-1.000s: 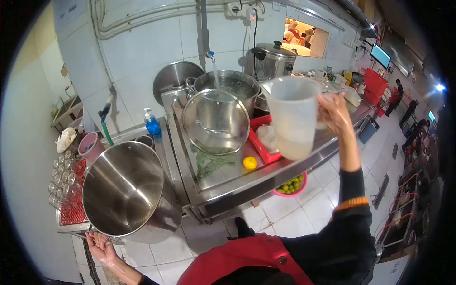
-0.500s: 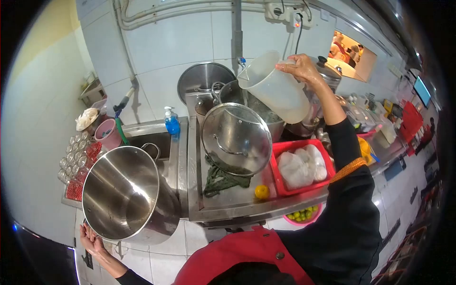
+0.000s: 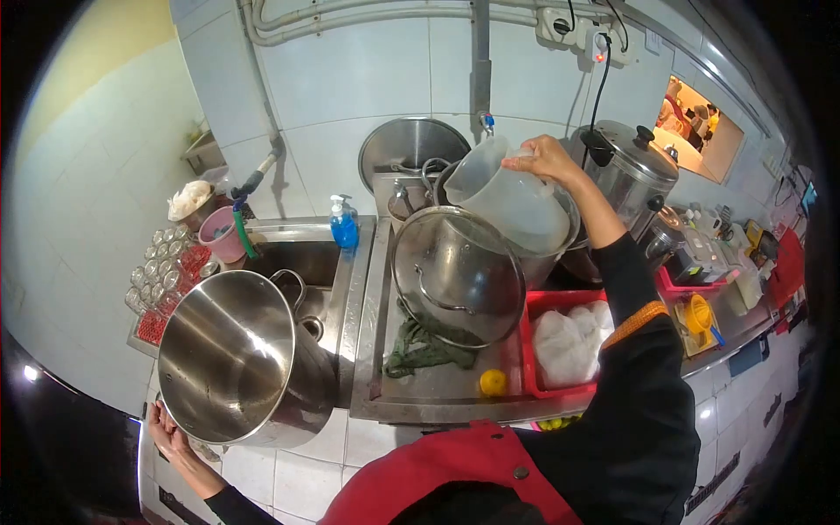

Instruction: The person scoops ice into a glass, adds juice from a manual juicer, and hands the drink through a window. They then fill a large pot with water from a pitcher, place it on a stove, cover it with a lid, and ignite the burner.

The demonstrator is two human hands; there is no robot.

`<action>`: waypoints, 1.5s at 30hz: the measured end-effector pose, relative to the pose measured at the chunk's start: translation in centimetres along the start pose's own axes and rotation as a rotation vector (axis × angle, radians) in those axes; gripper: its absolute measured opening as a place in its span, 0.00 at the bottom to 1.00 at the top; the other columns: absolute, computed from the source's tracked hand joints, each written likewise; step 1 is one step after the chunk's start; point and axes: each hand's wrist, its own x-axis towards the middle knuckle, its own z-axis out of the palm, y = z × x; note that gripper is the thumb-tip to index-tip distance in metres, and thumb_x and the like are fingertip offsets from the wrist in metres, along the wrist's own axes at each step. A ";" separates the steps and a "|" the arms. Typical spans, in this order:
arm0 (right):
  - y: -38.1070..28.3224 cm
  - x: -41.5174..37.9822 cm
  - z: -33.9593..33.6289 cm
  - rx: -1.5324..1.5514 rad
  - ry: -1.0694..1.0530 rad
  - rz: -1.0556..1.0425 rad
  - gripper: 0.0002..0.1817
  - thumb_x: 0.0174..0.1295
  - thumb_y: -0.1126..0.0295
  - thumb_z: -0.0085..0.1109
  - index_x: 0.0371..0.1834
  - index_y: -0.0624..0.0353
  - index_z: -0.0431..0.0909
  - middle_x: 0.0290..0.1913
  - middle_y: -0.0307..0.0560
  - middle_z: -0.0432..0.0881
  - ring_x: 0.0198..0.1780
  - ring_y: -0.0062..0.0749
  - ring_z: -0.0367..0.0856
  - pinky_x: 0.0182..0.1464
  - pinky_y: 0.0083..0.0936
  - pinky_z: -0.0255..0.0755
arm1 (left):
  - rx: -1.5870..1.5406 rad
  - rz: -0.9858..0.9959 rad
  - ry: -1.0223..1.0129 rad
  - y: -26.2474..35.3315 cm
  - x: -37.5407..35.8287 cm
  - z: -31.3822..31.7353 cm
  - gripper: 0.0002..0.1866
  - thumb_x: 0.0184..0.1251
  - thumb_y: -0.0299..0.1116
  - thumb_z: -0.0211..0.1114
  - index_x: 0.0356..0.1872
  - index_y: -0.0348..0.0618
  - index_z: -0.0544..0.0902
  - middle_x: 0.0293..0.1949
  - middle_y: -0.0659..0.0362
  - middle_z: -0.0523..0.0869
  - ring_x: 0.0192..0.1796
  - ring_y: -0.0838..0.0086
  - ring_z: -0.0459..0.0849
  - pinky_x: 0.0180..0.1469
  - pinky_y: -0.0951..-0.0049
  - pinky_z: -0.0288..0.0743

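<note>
A large steel pot (image 3: 229, 359) leans toward me over the front of the sink, its wide mouth showing a bare, shiny inside. My left hand (image 3: 171, 435) is closed at its lower left side, where the handle is mostly hidden. My right hand (image 3: 551, 161) grips a translucent plastic pitcher (image 3: 516, 210) by its handle. The pitcher tilts with its spout to the left, its lower part down in the mouth of a second pot (image 3: 556, 260) at the back. In front of that pot stands a glass lid (image 3: 457, 280) with a steel rim, partly hiding it.
A sink (image 3: 302, 254) with a blue soap bottle (image 3: 344, 226) lies behind the steel pot. The counter holds a dark green cloth (image 3: 424, 350), a yellow citrus fruit (image 3: 493, 382) and a red basket (image 3: 534, 378) of white bags. Several glasses (image 3: 157, 271) stand at left.
The pitcher in my right hand has gone lower, into the back pot. My view has shifted, so the counter appears further right. My left hand stays at the steel pot.
</note>
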 end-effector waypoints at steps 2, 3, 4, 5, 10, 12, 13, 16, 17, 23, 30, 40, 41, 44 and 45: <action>0.6 0.1 0.6 0.015 -0.009 -0.016 0.31 0.35 0.45 0.65 0.14 0.69 0.72 0.11 0.48 0.69 0.18 0.30 0.70 0.25 0.26 0.66 | 0.015 0.019 0.033 -0.4 -0.5 0.9 0.14 0.67 0.35 0.42 0.27 0.35 0.70 0.10 0.68 0.55 0.09 0.84 0.50 0.10 0.84 0.47; 0.9 0.2 0.9 0.019 -0.009 -0.015 0.31 0.35 0.45 0.65 0.14 0.69 0.72 0.11 0.48 0.69 0.18 0.30 0.70 0.25 0.26 0.66 | 0.029 0.031 0.067 -0.6 -0.6 1.3 0.15 0.67 0.35 0.42 0.27 0.35 0.69 0.09 0.68 0.56 0.09 0.84 0.50 0.09 0.85 0.48; 1.2 0.3 1.2 0.008 -0.038 0.010 0.31 0.35 0.44 0.65 0.14 0.68 0.72 0.10 0.47 0.68 0.17 0.29 0.69 0.23 0.25 0.65 | 0.034 0.031 0.067 -0.6 -0.5 1.5 0.15 0.67 0.35 0.42 0.27 0.35 0.69 0.09 0.68 0.56 0.09 0.84 0.50 0.09 0.85 0.48; 1.4 0.4 1.4 -0.005 -0.066 0.036 0.30 0.36 0.44 0.64 0.13 0.67 0.72 0.08 0.45 0.67 0.15 0.29 0.69 0.21 0.24 0.64 | 0.041 0.039 0.076 -0.6 -0.4 1.5 0.15 0.67 0.35 0.42 0.27 0.35 0.69 0.09 0.68 0.56 0.09 0.84 0.50 0.09 0.85 0.48; 2.0 0.6 2.5 -0.033 -0.154 0.090 0.28 0.41 0.46 0.62 0.19 0.67 0.75 0.11 0.43 0.69 0.16 0.24 0.68 0.20 0.22 0.63 | 0.030 -0.007 -0.023 0.1 0.7 0.0 0.14 0.66 0.35 0.43 0.26 0.35 0.69 0.09 0.68 0.56 0.08 0.84 0.50 0.09 0.85 0.49; 3.1 0.7 3.1 -0.035 -0.159 0.099 0.28 0.41 0.45 0.61 0.19 0.66 0.75 0.10 0.43 0.68 0.15 0.25 0.68 0.20 0.23 0.63 | 0.051 0.047 0.027 -0.2 0.4 0.6 0.13 0.66 0.34 0.45 0.26 0.35 0.69 0.09 0.68 0.56 0.08 0.84 0.50 0.09 0.85 0.49; 3.4 0.5 3.4 -0.053 -0.155 0.075 0.29 0.41 0.44 0.61 0.19 0.66 0.75 0.10 0.43 0.68 0.15 0.25 0.68 0.20 0.24 0.63 | 0.053 0.048 0.029 -0.1 0.4 0.6 0.13 0.66 0.34 0.45 0.26 0.35 0.69 0.09 0.68 0.56 0.08 0.84 0.50 0.09 0.85 0.49; 3.7 0.4 3.8 -0.063 -0.162 0.077 0.29 0.42 0.43 0.61 0.18 0.65 0.74 0.08 0.43 0.67 0.13 0.26 0.67 0.19 0.24 0.62 | 0.060 0.041 0.027 -0.2 0.2 0.8 0.13 0.66 0.34 0.45 0.27 0.34 0.69 0.09 0.67 0.57 0.08 0.85 0.50 0.09 0.86 0.49; 3.5 0.4 3.8 -0.057 -0.168 0.102 0.29 0.42 0.43 0.61 0.16 0.64 0.73 0.07 0.42 0.66 0.11 0.25 0.66 0.17 0.23 0.61 | 0.052 0.052 0.053 -0.3 0.1 1.0 0.13 0.65 0.34 0.46 0.27 0.34 0.70 0.10 0.67 0.57 0.08 0.85 0.50 0.09 0.86 0.48; 4.4 2.1 3.6 -0.078 -0.268 0.180 0.25 0.43 0.48 0.63 0.10 0.59 0.69 0.04 0.40 0.63 0.06 0.22 0.60 0.13 0.21 0.57 | 0.035 0.025 0.016 -0.2 0.4 0.6 0.13 0.65 0.35 0.46 0.28 0.34 0.70 0.11 0.68 0.57 0.09 0.85 0.49 0.10 0.85 0.47; 5.3 3.8 5.1 -0.078 -0.347 0.207 0.25 0.43 0.49 0.63 0.10 0.60 0.68 0.03 0.39 0.62 0.05 0.22 0.59 0.12 0.19 0.57 | 0.017 0.010 0.042 0.3 1.0 -0.1 0.14 0.66 0.35 0.45 0.27 0.34 0.70 0.11 0.67 0.57 0.09 0.85 0.49 0.10 0.84 0.44; 6.8 2.5 6.5 0.129 -0.376 0.301 0.25 0.42 0.55 0.66 0.22 0.72 0.71 0.07 0.39 0.64 0.05 0.20 0.59 0.11 0.18 0.56 | 0.071 0.044 0.059 -0.5 -0.1 1.6 0.13 0.66 0.33 0.42 0.25 0.37 0.68 0.11 0.67 0.57 0.09 0.85 0.53 0.09 0.88 0.49; 7.0 2.3 6.5 0.189 -0.382 0.325 0.26 0.41 0.55 0.67 0.23 0.73 0.71 0.08 0.38 0.64 0.06 0.20 0.59 0.11 0.18 0.55 | 0.068 0.045 0.047 -0.6 -0.1 1.6 0.13 0.66 0.33 0.42 0.25 0.37 0.68 0.11 0.67 0.58 0.09 0.85 0.53 0.09 0.88 0.49; 8.6 1.6 7.3 0.212 -0.372 0.382 0.26 0.41 0.56 0.67 0.27 0.73 0.71 0.10 0.37 0.64 0.08 0.18 0.59 0.12 0.17 0.54 | 0.039 0.045 0.061 -0.6 0.1 1.6 0.13 0.66 0.34 0.44 0.26 0.35 0.69 0.11 0.67 0.57 0.09 0.86 0.50 0.09 0.87 0.47; 9.1 1.2 7.7 0.211 -0.369 0.381 0.26 0.41 0.56 0.67 0.27 0.73 0.71 0.10 0.37 0.64 0.08 0.18 0.59 0.12 0.17 0.54 | 0.014 0.046 0.087 -0.6 0.2 1.7 0.13 0.65 0.35 0.46 0.28 0.34 0.70 0.11 0.68 0.56 0.09 0.86 0.48 0.09 0.85 0.45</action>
